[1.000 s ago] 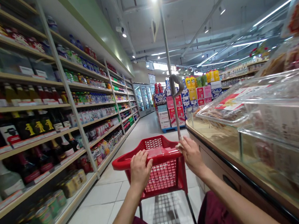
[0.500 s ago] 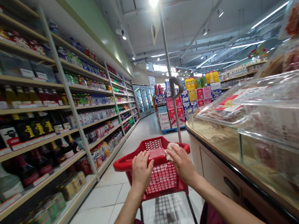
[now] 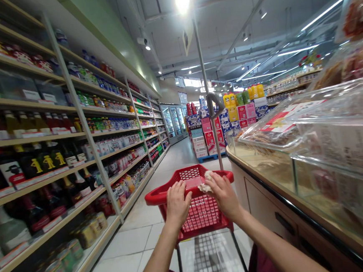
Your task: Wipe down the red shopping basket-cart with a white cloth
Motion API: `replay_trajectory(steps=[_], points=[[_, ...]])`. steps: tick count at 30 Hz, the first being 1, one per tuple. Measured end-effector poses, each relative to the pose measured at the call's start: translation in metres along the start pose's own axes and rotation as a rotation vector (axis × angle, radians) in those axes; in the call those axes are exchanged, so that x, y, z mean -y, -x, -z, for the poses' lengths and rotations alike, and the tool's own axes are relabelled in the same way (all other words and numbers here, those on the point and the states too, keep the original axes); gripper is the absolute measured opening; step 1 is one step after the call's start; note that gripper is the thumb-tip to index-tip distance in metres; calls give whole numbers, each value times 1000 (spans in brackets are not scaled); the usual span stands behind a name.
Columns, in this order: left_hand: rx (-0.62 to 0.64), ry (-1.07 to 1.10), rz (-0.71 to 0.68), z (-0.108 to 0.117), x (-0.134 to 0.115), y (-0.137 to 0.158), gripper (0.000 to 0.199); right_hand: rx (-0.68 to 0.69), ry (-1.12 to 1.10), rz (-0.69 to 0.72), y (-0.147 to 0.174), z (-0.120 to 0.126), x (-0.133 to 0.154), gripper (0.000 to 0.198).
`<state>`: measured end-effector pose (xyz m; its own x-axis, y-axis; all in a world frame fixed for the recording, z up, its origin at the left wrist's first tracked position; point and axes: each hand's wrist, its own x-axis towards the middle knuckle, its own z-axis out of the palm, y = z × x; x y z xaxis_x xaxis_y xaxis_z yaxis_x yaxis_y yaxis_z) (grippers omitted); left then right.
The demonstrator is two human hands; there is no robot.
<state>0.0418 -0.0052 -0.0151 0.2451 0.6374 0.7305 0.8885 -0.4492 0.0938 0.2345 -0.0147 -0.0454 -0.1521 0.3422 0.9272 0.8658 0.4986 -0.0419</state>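
Before me stands a red plastic shopping cart (image 3: 203,212) with a perforated basket and a thick rim. My left hand (image 3: 178,201) is closed over the left part of its handle bar, thumb toward the middle. On the right part of the bar, my right hand (image 3: 223,193) presses a crumpled white cloth (image 3: 206,187) against the red plastic; bits of it show beside and beyond the fingers. The underside of both hands is hidden. A grey pole (image 3: 203,67) with a grey loop-shaped fitting (image 3: 214,105) rises just beyond the cart's right side.
Shelves (image 3: 99,188) of bottles and cans line the left side. Close on the right is a counter (image 3: 267,188) with clear plastic food packs (image 3: 333,115). Stacked drink cartons (image 3: 211,135) stand ahead on a blue pallet. Glass-door coolers (image 3: 174,119) are farther back.
The cart and both hands sit slightly farther right in view. The white cloth has shifted a little under the right fingers. The left hand stays on the bar.
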Motion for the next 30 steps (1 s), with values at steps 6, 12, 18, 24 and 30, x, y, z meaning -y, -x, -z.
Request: replay_trajectory(steps=[6,12,18,24,30], points=[[-19,-17,-5,-4,-6,-1,35,-68,93,-225,-6,6,-18,35],[-1,-37,-21,-6,-9,-2,36,83,30,-23,-3,7,-1,39],[-35,-33,-26,-10,-10,-2,36,-14,102,-225,0,14,-25,40],[-16,-80,-31,-14,-13,-6,36,82,-4,20,-7,-1,13,39],[-121,-19,-109,-13,4,-7,38,128,131,-380,-18,25,-19,38]])
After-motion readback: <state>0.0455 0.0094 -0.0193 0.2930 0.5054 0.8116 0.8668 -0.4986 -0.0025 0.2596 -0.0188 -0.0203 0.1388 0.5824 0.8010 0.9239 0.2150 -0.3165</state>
